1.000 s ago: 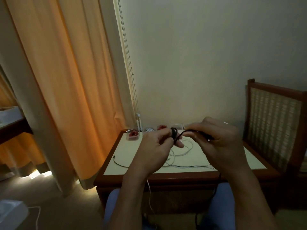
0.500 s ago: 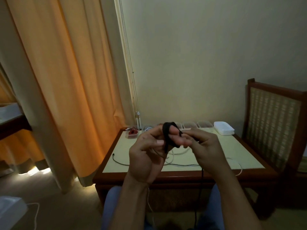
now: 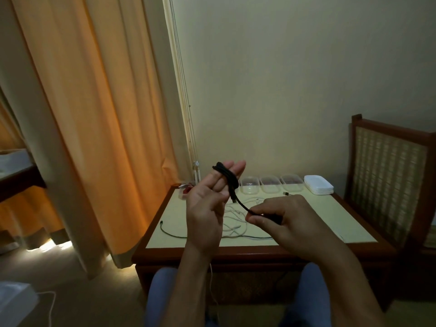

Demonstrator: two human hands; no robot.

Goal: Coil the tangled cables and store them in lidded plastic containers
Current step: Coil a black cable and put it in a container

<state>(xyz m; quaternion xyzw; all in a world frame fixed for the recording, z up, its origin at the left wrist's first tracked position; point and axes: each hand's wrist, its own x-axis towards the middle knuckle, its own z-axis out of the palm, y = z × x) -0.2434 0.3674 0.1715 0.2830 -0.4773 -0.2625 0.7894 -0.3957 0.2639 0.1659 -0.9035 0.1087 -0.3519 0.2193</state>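
Head view: my left hand (image 3: pixel 207 208) is raised above the table (image 3: pixel 342 208), fingers straight; the cable (image 3: pixel 226 179), thin and black, sits wound in a small tight coil round two of them, so the hand carries it without gripping it. My right hand (image 3: pixel 290 223), lower and over the table's middle, pinches the cable's free run between thumb and forefinger; the run slopes from coil to pinch, and where it goes past the pinch is hidden. What looks like a plug end hangs just under the coil. I judge the cable light, soft and a bit springy; it should bend without effort, but the loops may slide off straight fingers if tension drops. The best hold for feeding is close to the coil on the run; to lift the coil off, I would pinch across all its loops. White cables (image 3: pixel 232 226) lie loose on the table; tubs (image 3: pixel 270 184) and lids (image 3: pixel 318 185) line its far edge.
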